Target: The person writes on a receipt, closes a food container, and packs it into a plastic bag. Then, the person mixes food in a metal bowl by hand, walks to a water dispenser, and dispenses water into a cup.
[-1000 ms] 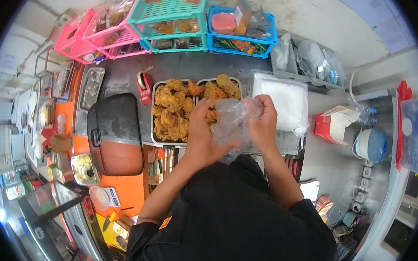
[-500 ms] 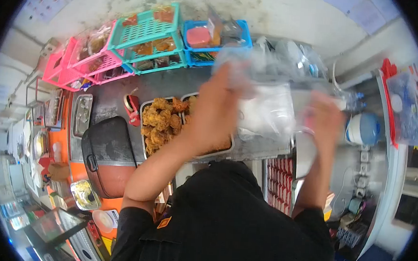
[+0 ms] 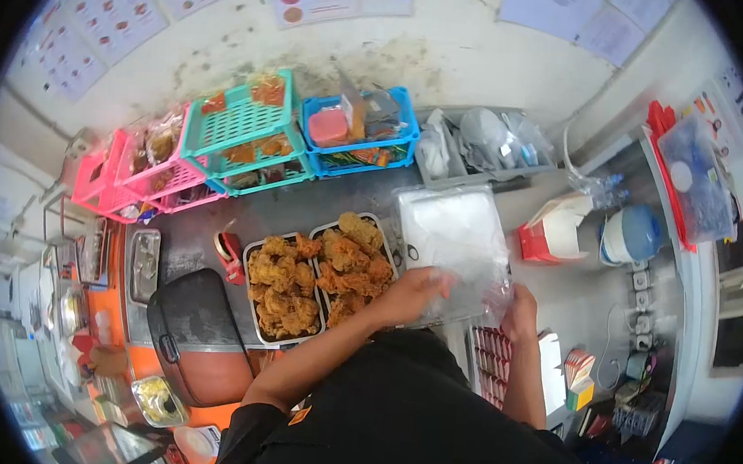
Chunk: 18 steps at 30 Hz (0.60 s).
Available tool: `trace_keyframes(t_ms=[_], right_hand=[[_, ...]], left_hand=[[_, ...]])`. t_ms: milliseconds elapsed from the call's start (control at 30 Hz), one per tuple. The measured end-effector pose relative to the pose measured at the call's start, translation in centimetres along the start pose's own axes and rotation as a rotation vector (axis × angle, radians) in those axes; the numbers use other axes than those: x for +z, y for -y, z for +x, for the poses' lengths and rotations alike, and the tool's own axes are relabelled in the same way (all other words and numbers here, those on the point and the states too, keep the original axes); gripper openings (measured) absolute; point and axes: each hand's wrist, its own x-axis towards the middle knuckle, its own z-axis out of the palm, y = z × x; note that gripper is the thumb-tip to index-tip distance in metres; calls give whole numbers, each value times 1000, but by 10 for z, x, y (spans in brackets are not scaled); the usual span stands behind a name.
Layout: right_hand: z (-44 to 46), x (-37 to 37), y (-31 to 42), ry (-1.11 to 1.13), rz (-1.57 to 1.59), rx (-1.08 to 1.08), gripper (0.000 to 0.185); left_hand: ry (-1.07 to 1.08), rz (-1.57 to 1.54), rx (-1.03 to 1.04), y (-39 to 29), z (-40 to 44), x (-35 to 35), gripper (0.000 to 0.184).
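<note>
My right hand [image 3: 519, 315] is closed on the edge of a clear plastic bag [image 3: 494, 292], low at the front of the counter. My left hand [image 3: 420, 296] is beside the bag, its fingers curled toward the plastic; what lies between them is hard to make out. Behind both hands lies a white rectangular stack or sheet [image 3: 453, 224] with clear plastic over it. To the left stand two metal trays holding fried chicken [image 3: 281, 290] and more fried chicken [image 3: 354, 261]. Scissor handles [image 3: 412, 252] show between the trays and the white sheet.
Along the wall are pink baskets [image 3: 157, 187], a teal basket rack [image 3: 246, 131], a blue basket [image 3: 361, 156] and a grey bin [image 3: 485, 175]. A red-and-white carton [image 3: 552, 234] and a red tape dispenser [image 3: 229, 257] stand on the counter. A dark-lidded container [image 3: 199, 340] is at left.
Both hands have come down and toward my body from above the counter, bringing the clear plastic with them. My view has shifted, showing more of the wall and the red-and-white carton.
</note>
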Motion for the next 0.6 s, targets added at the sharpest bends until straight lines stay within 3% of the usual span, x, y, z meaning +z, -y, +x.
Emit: trace_keyframes(t_ms=[67, 133, 233, 267, 333, 367, 400, 433, 467, 500, 533, 567, 600], right_hand=[[10, -13, -2, -41, 30, 74, 32], [69, -73, -20, 267, 565, 324, 29], [10, 43, 36, -127, 86, 214, 25], [24, 34, 29, -54, 49, 215, 25], [47, 21, 20, 173, -72, 210, 24], [52, 13, 21, 170, -72, 217, 24], [55, 8, 23, 364, -339, 327, 25], [60, 6, 23, 558, -604, 435, 27], [74, 2, 15, 558, -596, 445, 27], [95, -4, 0, 632, -669, 449, 28], [103, 6, -2, 707, -744, 451, 31], [118, 14, 11, 836, -764, 265, 34], [126, 34, 20, 752, -636, 99, 34]], left_hand=[[72, -120, -90, 19, -3, -7, 19], [175, -359, -244, 52, -8, -31, 27], [290, -665, -448, 80, -12, -60, 40], [312, -726, -495, 80, -11, -65, 43], [40, 881, -83, 60, -6, -68, 33], [-10, 888, 65, 73, 7, -81, 24], [-62, 901, 213, 86, 19, -93, 19], [-257, 450, 59, 43, 26, -90, 20], [-439, -7, -98, 16, 29, -88, 21], [-438, -3, -111, 11, 32, -84, 21], [-489, -213, -114, 9, 38, -76, 27], [-539, -421, -115, 10, 41, -74, 32], [-536, -415, -127, 14, 39, -78, 32]])
